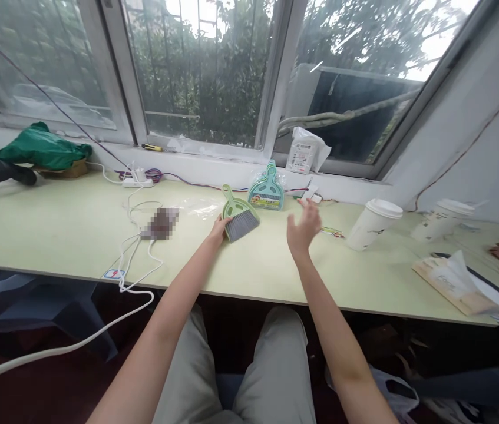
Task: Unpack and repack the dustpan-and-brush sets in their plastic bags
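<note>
My left hand grips the lower left edge of a small green dustpan. A brush with grey bristles sits in the dustpan's front, its bristles toward me. To the right, my right hand is raised over the table with its fingers apart and nothing in them. Between the hands and farther back, a stack of blue-green dustpan sets with a colourful label leans near the wall. Clear plastic wrapping lies left of the green dustpan. Small printed cards lie just right of my right hand.
Two lidded paper cups and a tissue pack are on the right. White cables and a power strip lie on the left, near a green bag. A wrapped white package stands on the sill beside a screwdriver.
</note>
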